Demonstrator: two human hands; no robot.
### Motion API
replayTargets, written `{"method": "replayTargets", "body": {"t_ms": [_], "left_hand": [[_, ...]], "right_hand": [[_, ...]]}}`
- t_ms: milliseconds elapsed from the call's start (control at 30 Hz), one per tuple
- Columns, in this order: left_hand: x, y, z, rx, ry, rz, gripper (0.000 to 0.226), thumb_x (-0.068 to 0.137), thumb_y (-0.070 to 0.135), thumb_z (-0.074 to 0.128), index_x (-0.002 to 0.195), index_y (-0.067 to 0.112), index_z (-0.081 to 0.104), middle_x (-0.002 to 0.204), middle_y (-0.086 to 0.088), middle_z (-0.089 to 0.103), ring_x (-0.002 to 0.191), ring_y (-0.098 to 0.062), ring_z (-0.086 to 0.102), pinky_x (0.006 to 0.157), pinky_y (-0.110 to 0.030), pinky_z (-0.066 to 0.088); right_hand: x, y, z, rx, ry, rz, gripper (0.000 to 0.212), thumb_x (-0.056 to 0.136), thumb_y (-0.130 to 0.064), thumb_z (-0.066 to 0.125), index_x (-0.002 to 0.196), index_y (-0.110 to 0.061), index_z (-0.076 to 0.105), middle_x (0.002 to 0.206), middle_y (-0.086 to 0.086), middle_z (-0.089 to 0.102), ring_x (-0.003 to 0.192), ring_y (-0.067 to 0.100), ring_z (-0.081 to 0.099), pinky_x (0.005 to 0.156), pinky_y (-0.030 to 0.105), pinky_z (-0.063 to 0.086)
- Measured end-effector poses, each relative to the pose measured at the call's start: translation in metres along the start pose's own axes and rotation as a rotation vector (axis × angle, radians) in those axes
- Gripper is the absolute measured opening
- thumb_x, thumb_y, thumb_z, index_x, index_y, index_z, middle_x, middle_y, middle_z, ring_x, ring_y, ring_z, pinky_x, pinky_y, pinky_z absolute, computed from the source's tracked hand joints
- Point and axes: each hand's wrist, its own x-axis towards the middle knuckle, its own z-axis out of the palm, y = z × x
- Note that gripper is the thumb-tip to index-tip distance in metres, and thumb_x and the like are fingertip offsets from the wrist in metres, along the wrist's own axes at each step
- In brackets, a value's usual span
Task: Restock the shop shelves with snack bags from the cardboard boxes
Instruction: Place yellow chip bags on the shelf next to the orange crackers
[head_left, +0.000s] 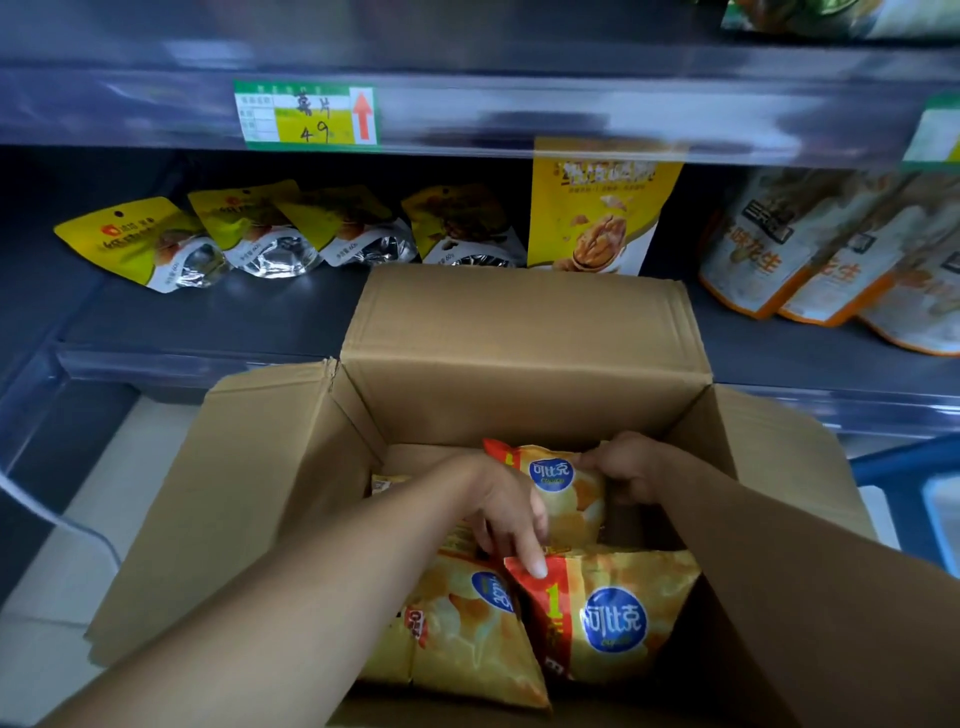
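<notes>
Shelving (218, 322) fills the upper half of the frame. Its middle tier carries yellow pouches (249, 234) at upper left, a tall walnut bag (597, 208) at centre and orange-trimmed peanut bags (810, 260) at right. Below it the open cardboard box (519, 343) takes the centre. Its rear flap stands up in front of the walnut bag, so we judge that any lift toward the shelf must clear that flap. Inside, chip bags (613, 618) lie at lower centre, and just above them is the upper chip bag (571, 499), the one we have in hand. We judge it light, puffy, slick and easily crushed, so best taken by its edges. Our left hand (506, 512) curls round its left edge, forefinger touching a lower bag, and our right hand (631, 475) grips its right edge.
</notes>
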Motion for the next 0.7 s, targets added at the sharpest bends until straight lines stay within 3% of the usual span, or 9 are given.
{"method": "replayTargets", "body": {"t_ms": [100,267,467,600,667,700], "left_hand": [[-0.002,-0.005,0.002,-0.002,0.04,0.001,0.054,0.083,0.012,0.071,0.133,0.009,0.051,0.132,-0.014,0.055,0.116,-0.025,0.057,0.093,-0.032,0.051],[-0.008,-0.009,0.003,-0.054,0.133,0.02,0.051,0.085,0.007,0.068,0.133,0.007,0.051,0.128,-0.016,0.059,0.114,-0.027,0.06,0.09,-0.03,0.051],[-0.025,-0.015,-0.001,-0.104,0.197,0.049,0.047,0.088,0.001,0.062,0.134,0.005,0.052,0.133,-0.017,0.053,0.118,-0.032,0.057,0.09,-0.031,0.051],[-0.044,-0.014,-0.01,-0.177,0.237,0.093,0.044,0.091,0.002,0.059,0.134,0.005,0.05,0.129,-0.017,0.054,0.106,-0.027,0.062,0.094,-0.033,0.051],[-0.056,-0.01,-0.018,-0.241,0.257,0.134,0.043,0.092,0.001,0.058,0.134,0.003,0.05,0.112,-0.016,0.059,0.089,-0.02,0.062,0.094,-0.037,0.052],[-0.064,-0.009,-0.022,-0.264,0.266,0.152,0.04,0.092,0.001,0.057,0.131,0.001,0.051,0.103,-0.013,0.061,0.084,-0.017,0.061,0.091,-0.037,0.054]], "right_hand": [[-0.001,-0.001,0.0,-0.005,-0.008,0.02,0.035,0.089,-0.018,0.066,0.117,-0.001,0.057,0.126,0.013,0.057,0.122,0.031,0.05,0.1,0.04,0.041],[-0.005,-0.004,0.0,-0.023,-0.049,-0.015,0.043,0.091,-0.016,0.063,0.13,-0.007,0.049,0.134,0.011,0.051,0.114,0.026,0.047,0.101,0.04,0.039],[-0.021,-0.014,-0.003,-0.143,-0.152,-0.098,0.038,0.089,-0.009,0.064,0.125,-0.012,0.052,0.121,0.008,0.054,0.115,0.022,0.051,0.097,0.039,0.047],[-0.052,-0.047,-0.01,-0.32,-0.155,-0.229,0.013,0.089,-0.006,0.062,0.087,-0.016,0.054,0.105,0.005,0.055,0.105,0.019,0.05,0.078,0.033,0.05],[-0.076,-0.071,-0.014,-0.449,-0.109,-0.303,0.01,0.089,-0.006,0.063,0.094,-0.013,0.059,0.108,0.007,0.053,0.106,0.023,0.053,0.077,0.033,0.054],[-0.086,-0.081,-0.015,-0.523,-0.078,-0.342,0.022,0.089,-0.008,0.064,0.11,-0.011,0.06,0.117,0.009,0.052,0.108,0.027,0.055,0.077,0.034,0.056]]}}
